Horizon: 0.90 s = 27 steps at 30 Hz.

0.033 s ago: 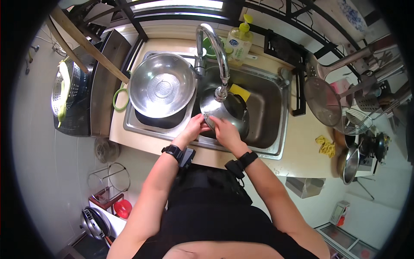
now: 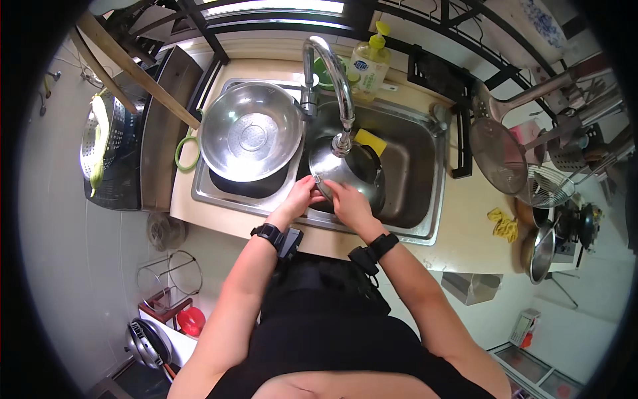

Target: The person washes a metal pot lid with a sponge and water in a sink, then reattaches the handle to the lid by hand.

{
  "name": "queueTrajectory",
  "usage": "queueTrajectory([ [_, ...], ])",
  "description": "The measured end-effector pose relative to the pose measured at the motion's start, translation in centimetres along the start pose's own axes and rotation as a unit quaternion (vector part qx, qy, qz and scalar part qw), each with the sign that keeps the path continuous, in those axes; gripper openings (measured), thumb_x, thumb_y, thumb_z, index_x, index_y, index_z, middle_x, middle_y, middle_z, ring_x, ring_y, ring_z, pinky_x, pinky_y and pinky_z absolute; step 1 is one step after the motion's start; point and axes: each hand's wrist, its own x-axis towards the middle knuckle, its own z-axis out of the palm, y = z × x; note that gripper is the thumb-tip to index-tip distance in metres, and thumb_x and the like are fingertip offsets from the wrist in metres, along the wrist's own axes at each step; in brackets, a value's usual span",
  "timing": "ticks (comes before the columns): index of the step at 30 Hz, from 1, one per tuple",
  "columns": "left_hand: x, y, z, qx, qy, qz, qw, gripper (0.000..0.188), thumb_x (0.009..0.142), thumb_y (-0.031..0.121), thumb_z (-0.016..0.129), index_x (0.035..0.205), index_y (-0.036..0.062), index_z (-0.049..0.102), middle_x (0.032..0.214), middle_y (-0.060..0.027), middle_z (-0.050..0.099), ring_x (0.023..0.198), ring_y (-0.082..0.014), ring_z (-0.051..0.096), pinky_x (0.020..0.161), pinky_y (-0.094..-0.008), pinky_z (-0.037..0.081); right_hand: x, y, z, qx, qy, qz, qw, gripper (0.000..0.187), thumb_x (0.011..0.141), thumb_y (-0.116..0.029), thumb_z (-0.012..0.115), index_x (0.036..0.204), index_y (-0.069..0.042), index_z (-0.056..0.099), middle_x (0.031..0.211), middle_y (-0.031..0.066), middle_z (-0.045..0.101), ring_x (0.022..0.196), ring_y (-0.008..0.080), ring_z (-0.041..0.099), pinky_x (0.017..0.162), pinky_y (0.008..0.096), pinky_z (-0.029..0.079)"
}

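Note:
A shiny rounded metal vessel with a dark handle, which looks like a kettle (image 2: 327,163), sits in the right basin of the steel sink (image 2: 433,199), under the curved faucet (image 2: 345,100). My left hand (image 2: 300,199) pinches at its near left edge, around a small metal part. Against the same edge, the fingers of my right hand (image 2: 350,205) are bent and closed on the kettle. The undersides of my fingers are hidden. A yellow sponge (image 2: 370,141) lies just behind the kettle, partly covered by it.
A large metal bowl (image 2: 272,130) rests over the left basin. Behind the faucet stands a yellow-green pump bottle (image 2: 369,65). Strainers (image 2: 497,156) and ladles hang at the right; a yellow cloth (image 2: 503,225) lies on the counter. At the left, wooden sticks (image 2: 143,70) jut in.

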Motion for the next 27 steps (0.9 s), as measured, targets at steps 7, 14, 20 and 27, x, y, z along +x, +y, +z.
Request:
queueTrajectory([
  [7,0.5,0.1,-0.5,0.009,0.001,-0.007,1.0,0.032,0.111,0.023,0.039,0.132,0.0033,0.052,0.123,-0.0099,0.067,0.1,-0.0216,0.072,0.088,-0.0349,0.06,-0.3,-1.4,0.5,-0.051,-0.021,0.029,0.998,0.035,0.095,-0.016,0.057,0.128,-0.022,0.067,0.097,0.0174,0.067,0.084,0.0414,0.068,0.072,0.0501,0.056],
  [14,0.9,-0.2,-0.6,-0.016,-0.013,-0.055,0.998,0.029,0.109,0.017,0.041,0.13,0.0015,0.053,0.12,-0.0118,0.067,0.099,-0.0224,0.072,0.086,-0.0348,0.062,-1.5,-2.2,1.8,-0.083,0.031,0.123,0.988,0.036,0.094,-0.016,0.058,0.126,-0.024,0.07,0.095,0.0164,0.067,0.084,0.0397,0.069,0.072,0.0504,0.056],
  [20,0.6,0.2,-0.9,0.007,-0.022,-0.069,0.997,0.029,0.108,0.014,0.04,0.131,0.0002,0.052,0.125,-0.0129,0.066,0.106,-0.0232,0.071,0.09,-0.0341,0.061,-1.4,-1.1,1.7,-0.032,0.046,0.104,0.993,0.034,0.094,-0.017,0.058,0.125,-0.022,0.071,0.096,0.0177,0.07,0.087,0.0389,0.069,0.077,0.0492,0.056],
  [27,0.7,0.2,-0.5,-0.012,-0.029,-0.06,0.998,0.028,0.108,0.014,0.04,0.13,0.0005,0.052,0.124,-0.013,0.066,0.104,-0.0221,0.071,0.089,-0.0335,0.061,-0.8,-1.2,0.7,-0.005,0.015,0.102,0.995,0.034,0.094,-0.017,0.057,0.124,-0.019,0.071,0.098,0.019,0.072,0.09,0.0388,0.068,0.08,0.0481,0.055],
])
